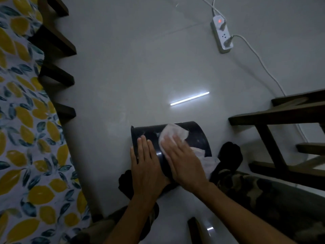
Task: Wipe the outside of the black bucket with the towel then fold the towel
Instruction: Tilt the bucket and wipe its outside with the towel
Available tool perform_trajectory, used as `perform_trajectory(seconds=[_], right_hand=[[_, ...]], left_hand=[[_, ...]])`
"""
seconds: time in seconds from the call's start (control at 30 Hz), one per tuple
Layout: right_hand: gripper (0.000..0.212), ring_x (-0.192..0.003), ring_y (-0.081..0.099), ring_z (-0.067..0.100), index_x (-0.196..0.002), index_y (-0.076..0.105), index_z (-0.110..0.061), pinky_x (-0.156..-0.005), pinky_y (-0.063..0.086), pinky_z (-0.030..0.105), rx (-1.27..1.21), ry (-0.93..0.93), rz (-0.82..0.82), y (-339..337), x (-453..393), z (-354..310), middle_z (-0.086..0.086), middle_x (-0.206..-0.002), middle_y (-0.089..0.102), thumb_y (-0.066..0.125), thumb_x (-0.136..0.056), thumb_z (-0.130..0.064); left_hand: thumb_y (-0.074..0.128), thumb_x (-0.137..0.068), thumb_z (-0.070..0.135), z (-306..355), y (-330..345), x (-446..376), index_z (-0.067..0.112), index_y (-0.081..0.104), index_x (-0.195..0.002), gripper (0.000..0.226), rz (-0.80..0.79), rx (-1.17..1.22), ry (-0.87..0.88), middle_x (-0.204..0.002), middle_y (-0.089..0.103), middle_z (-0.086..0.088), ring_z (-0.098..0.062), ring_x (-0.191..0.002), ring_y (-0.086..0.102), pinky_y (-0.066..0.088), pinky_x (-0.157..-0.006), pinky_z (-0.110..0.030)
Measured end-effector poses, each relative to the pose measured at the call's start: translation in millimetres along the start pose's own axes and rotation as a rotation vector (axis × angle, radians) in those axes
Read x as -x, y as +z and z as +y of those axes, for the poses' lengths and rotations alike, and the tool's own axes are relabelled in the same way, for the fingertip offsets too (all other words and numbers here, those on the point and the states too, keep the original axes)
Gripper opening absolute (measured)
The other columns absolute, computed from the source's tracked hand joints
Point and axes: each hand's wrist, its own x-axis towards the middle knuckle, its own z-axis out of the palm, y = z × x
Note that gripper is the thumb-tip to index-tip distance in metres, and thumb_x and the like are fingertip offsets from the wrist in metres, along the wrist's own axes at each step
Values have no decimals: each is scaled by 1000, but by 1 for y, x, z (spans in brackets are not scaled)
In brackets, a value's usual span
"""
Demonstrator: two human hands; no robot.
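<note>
The black bucket (pixel 195 136) lies on its side on the pale floor, between my black-socked feet. My left hand (pixel 146 166) rests flat on its left part near the rim, fingers together and extended, holding it steady. My right hand (pixel 182 161) presses a white towel (pixel 173 133) flat against the top of the bucket's outer wall. Part of the towel hangs down on the bucket's right side by my right foot. The bucket's near end is hidden under my hands.
A bed with a lemon-print sheet (pixel 19 138) and dark wooden frame runs along the left. A dark wooden chair or table frame (pixel 281 120) stands at right. A white power strip (pixel 222 35) with cables lies on the floor at the back right.
</note>
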Motion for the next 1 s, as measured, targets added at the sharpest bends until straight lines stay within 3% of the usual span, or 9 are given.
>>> perform_trajectory(seconds=[0.1, 0.17, 0.23, 0.37, 0.53, 0.63, 0.73, 0.83, 1.0], right_hand=[[46, -143, 48, 26, -147, 51, -16, -125, 28, 41, -184, -38, -121, -1, -54, -12, 9, -151, 56, 33, -108, -35], [38, -112, 63, 20, -125, 58, -24, -111, 47, 44, -202, 22, -207, -4, -94, -2, 3, -124, 67, 29, -108, -41], [38, -91, 66, 22, -106, 58, -24, -96, 52, 47, -98, 141, -288, -4, -114, 23, 3, -104, 71, 24, -108, -42], [46, -111, 64, 30, -118, 60, -20, -101, 43, 46, 50, 299, -167, -5, -77, 69, 7, -122, 68, 20, -106, -39], [50, -155, 32, 33, -155, 42, -3, -127, 27, 51, 8, 15, -28, 5, -3, -1, 17, -162, 42, 32, -110, -22], [52, -153, 37, 29, -153, 47, -9, -127, 24, 45, -126, -45, -97, 8, -35, -17, 13, -160, 47, 26, -112, -32], [45, -137, 53, 25, -145, 53, -16, -118, 39, 44, -112, -75, -173, 0, -84, -3, 8, -149, 58, 31, -110, -35], [47, -126, 61, 27, -142, 52, -22, -106, 48, 51, -98, 132, -250, -7, -98, 27, 6, -140, 63, 25, -108, -40], [48, -128, 60, 33, -140, 59, -30, -106, 46, 46, -175, 634, -86, -24, -53, 73, -1, -148, 58, 28, -107, -46]], left_hand=[[56, -46, 101, 5, 4, 9, -6, 17, -156, 158, -2, 9, -14, -165, 12, -27, -40, -154, 13, 15, -122, -60], [60, -40, 100, 8, 5, 17, -6, 16, -157, 163, -52, 18, -31, -165, 9, -27, -41, -154, 12, 15, -122, -59], [69, -34, 95, 6, 7, 16, -5, 18, -156, 166, -57, 31, -38, -165, 9, -27, -42, -153, 14, 16, -120, -60], [71, -35, 93, 6, 5, 12, -1, 4, -157, 167, -83, 10, -61, -167, -3, -25, -40, -155, 3, 12, -123, -59], [66, -44, 96, 8, 16, 21, -5, 17, -155, 158, -24, 37, -31, -165, 10, -28, -42, -153, 14, 15, -121, -61], [54, -48, 102, 9, 17, 26, -4, 21, -156, 155, -27, 31, -27, -165, 14, -27, -41, -153, 15, 15, -122, -60], [62, -39, 99, 8, 15, 23, -4, 21, -156, 161, -78, 32, -50, -165, 13, -26, -42, -153, 16, 17, -121, -60], [73, -30, 93, 8, 13, 20, -2, 17, -156, 168, -107, 51, -60, -166, 10, -25, -42, -152, 16, 23, -119, -60], [76, -32, 90, 15, 6, 21, -3, 19, -155, 165, -73, 43, -29, -165, 11, -26, -43, -152, 16, 27, -118, -58]])
